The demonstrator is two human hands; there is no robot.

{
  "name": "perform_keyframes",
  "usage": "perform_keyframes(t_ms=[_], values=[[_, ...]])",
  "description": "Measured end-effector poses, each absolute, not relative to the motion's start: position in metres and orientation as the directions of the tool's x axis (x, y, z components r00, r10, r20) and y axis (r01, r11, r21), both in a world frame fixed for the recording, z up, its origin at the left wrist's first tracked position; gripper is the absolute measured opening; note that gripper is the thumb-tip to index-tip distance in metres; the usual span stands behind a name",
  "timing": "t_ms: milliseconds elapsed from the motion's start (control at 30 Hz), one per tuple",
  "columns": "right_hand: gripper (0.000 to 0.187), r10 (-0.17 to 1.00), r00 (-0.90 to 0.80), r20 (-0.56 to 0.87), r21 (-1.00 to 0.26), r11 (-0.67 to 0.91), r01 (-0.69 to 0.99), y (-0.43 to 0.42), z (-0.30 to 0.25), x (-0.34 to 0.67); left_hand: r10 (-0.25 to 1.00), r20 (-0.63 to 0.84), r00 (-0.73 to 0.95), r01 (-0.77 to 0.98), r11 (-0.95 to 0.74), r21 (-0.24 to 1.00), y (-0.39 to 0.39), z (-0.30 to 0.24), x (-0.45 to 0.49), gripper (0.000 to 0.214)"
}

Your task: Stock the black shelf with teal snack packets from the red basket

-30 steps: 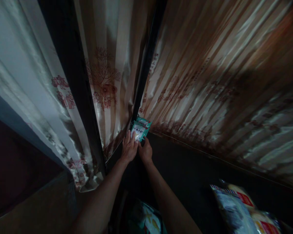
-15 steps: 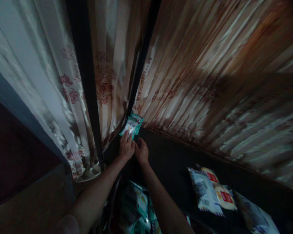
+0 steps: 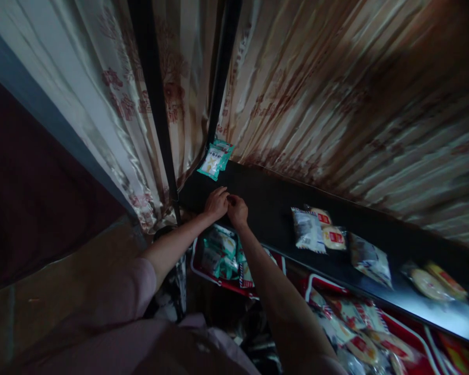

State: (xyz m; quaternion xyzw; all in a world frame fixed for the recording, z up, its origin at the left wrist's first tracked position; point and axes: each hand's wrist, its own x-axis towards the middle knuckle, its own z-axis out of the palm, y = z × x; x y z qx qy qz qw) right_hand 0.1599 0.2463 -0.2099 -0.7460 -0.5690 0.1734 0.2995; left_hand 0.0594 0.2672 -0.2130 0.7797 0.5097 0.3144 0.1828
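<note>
My left hand (image 3: 218,203) is over the near part of the black shelf (image 3: 263,183), fingers stretched towards the right and nothing visible in them. Beside it, almost touching, my right hand (image 3: 237,210) has its fingers curled in, and whatever they may hold is hidden. Beyond both hands, a green-and-white snack packet (image 3: 211,160) lies over another green packet (image 3: 225,151) in the shelf's far left corner. Below my forearms, a red basket (image 3: 229,285) contains several green snack packets (image 3: 223,245).
To the right, the shelf carries a white packet (image 3: 308,229), clear bags with red labels (image 3: 333,237) and another bag (image 3: 369,259). A second red basket (image 3: 408,325) full of packaged food stands below. Black posts (image 3: 158,104) and a patterned curtain (image 3: 316,114) border the shelf.
My hands have drawn back from the green packets, and my left fingers no longer touch the front one. The view has shifted, showing more of the baskets and shelf.
</note>
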Motion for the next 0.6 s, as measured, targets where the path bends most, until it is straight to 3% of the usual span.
perform_keyframes(t_ms=[300,600], values=[[0.032,0.941,0.335,0.059,-0.693,-0.203,0.692,0.206,-0.211,0.161,0.93,0.186,0.316,0.656,-0.356,0.666,0.231,-0.211,0.061,0.036],[0.029,0.939,0.302,0.167,-0.736,-0.085,0.671,0.153,-0.214,0.155,0.929,0.248,0.275,0.625,-0.368,0.688,0.174,-0.222,0.056,0.04]])
